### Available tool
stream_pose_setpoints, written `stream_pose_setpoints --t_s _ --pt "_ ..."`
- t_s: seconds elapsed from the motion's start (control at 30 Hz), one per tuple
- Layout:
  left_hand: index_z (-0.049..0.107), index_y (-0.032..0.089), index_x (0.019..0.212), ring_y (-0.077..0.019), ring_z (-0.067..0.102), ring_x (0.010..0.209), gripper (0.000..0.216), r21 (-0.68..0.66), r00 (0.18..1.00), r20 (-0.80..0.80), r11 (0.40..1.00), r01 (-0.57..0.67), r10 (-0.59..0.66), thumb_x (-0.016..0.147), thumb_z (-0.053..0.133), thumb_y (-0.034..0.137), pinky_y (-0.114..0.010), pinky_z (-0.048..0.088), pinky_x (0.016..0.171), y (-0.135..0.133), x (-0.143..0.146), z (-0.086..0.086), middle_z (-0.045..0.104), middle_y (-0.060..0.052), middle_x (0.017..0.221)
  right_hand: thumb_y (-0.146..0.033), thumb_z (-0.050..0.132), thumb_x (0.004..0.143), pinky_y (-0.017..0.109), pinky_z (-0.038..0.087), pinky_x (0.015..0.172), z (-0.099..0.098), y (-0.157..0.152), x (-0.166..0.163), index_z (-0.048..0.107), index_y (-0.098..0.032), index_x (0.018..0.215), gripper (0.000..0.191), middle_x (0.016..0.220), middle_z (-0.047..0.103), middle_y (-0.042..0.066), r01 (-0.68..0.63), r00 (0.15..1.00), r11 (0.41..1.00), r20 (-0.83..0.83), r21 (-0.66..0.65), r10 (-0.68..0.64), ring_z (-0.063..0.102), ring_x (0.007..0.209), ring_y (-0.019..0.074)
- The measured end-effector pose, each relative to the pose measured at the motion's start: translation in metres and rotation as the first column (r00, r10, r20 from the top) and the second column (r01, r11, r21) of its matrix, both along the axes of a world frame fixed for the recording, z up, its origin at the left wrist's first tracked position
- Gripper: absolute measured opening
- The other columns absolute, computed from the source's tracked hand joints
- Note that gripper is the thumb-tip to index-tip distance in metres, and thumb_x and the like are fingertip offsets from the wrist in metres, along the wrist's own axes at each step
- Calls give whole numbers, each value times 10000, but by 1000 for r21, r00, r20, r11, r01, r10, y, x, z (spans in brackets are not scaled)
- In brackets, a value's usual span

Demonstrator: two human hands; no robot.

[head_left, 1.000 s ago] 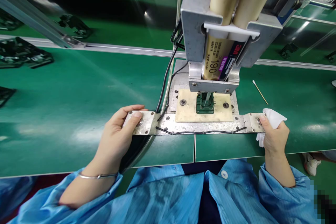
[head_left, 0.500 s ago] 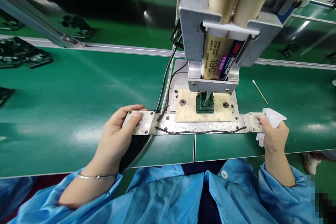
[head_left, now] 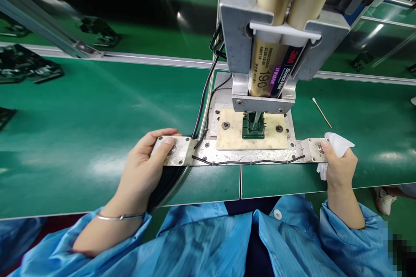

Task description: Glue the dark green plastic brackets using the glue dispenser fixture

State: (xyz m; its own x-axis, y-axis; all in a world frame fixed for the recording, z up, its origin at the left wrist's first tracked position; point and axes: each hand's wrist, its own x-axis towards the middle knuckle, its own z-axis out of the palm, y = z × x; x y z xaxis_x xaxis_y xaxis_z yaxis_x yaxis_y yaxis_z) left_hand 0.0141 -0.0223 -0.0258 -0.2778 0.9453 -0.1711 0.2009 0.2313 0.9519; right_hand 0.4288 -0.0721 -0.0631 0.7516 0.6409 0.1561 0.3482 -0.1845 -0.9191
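Observation:
My left hand (head_left: 143, 160) grips the left end of a metal button plate (head_left: 208, 153), its thumb on the round button there. At the other end, my right hand (head_left: 341, 169) has its thumb on the second button and a crumpled white wipe (head_left: 339, 145) held in the same grip. Between the hands, a small green circuit board (head_left: 253, 133) sits on a cream fixture block (head_left: 227, 140). Directly over it stands a dispenser holding a gold and black adhesive cartridge (head_left: 264, 67), whose clear nozzle (head_left: 256, 118) reaches down to the board. The nozzle's tip cannot be made out clearly.
A cotton swab (head_left: 321, 112) lies on the green bench (head_left: 97, 138) to the right. Black cables (head_left: 204, 91) run down left of the dispenser. Several circuit board assemblies (head_left: 29, 65) are at the far left, and a metal rail (head_left: 156, 62) crosses behind.

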Motion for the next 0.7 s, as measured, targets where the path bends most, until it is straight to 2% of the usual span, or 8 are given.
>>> stream_pose_setpoints --t_s 0.27,0.7 --pt "676 211 1069 -151 611 790 444 12 1000 -13 1000 6 -6 770 709 539 -211 462 695 1 -1 -1 713 -46 999 -566 844 560 387 538 711 0 0 0 691 -147 785 500 713 649 46 19 1000 1000 -14 -6 -19 634 740 248" --pt "672 198 1076 -172 627 799 452 14 999 -42 1000 14 -13 778 695 536 -234 471 693 0 -2 -2 709 -62 1036 -541 836 579 389 542 695 4 1 -3 710 -138 822 487 778 691 74 7 1000 1000 -11 -8 -7 654 757 266"
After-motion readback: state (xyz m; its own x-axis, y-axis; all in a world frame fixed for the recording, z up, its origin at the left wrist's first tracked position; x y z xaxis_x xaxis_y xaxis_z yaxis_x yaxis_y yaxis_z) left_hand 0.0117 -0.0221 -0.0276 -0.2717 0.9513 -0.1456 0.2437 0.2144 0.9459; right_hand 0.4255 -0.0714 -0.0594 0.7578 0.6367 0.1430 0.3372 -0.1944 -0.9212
